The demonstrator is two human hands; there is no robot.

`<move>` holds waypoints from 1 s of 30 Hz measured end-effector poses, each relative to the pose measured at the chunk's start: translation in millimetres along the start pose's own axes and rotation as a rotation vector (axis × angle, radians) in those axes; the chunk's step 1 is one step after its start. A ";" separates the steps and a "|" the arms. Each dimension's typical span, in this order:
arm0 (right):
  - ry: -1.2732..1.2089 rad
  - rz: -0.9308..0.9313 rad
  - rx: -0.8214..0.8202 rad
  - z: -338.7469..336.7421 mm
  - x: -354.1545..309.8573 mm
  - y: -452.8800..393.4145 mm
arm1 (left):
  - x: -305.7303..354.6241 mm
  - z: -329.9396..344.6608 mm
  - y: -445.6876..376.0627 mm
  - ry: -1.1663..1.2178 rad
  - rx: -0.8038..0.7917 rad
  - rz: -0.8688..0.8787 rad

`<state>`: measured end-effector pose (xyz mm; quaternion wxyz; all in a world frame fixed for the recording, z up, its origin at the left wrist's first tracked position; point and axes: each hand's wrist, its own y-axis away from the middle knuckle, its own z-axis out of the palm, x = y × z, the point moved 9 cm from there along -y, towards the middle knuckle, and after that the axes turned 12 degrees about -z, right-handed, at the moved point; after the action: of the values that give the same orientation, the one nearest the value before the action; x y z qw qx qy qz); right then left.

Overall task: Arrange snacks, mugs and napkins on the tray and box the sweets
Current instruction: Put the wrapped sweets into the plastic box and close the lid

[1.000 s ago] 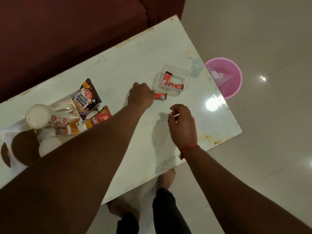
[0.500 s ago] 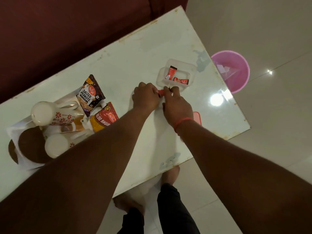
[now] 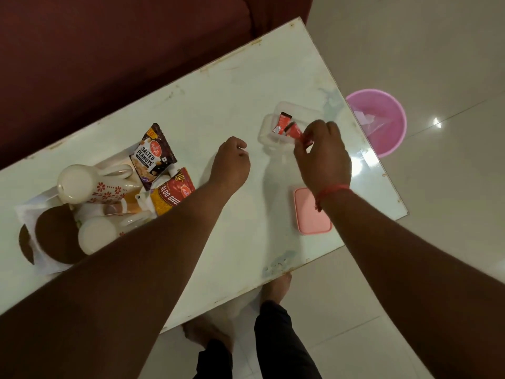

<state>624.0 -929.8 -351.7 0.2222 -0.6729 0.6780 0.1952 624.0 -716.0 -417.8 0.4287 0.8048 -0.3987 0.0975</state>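
Half a second ago both hands met at a red sweet on the table just short of the clear box; now the right hand (image 3: pixel 323 157) has carried that sweet (image 3: pixel 296 131) up over the box (image 3: pixel 269 129) and pinches it between thumb and fingertips at the box's near rim. Two more red-wrapped sweets lie inside the box: one (image 3: pixel 284 120) toward its far side, a smaller one (image 3: pixel 278 129) beside it. The left hand (image 3: pixel 232 160) has drawn back to the box's left, hovering over the bare table (image 3: pixel 218 91) with fingers loosely curled and holding nothing. Nearer the person than the box, a pink lid (image 3: pixel 307 214) lies flat, partly under the right wrist. Far left of the box sits the tray (image 3: pixel 30 214) with the salted peanuts packet (image 3: pixel 153 157), an aloo bhujia packet (image 3: pixel 173 191), floral mugs (image 3: pixel 87 184) and brown rounds (image 3: pixel 56 236). Beyond the box, off the table's edge, a pink bin (image 3: pixel 382 121) stands on the floor.
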 end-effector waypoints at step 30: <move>-0.387 0.288 -0.366 126.5 -40.7 44.2 | -56.5 -15.8 43.6 0.518 -0.080 -0.372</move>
<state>584.6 -824.2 -434.6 0.1924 -0.5489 0.6653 0.4681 557.9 -686.0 -409.6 0.5579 0.7948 -0.1257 0.2031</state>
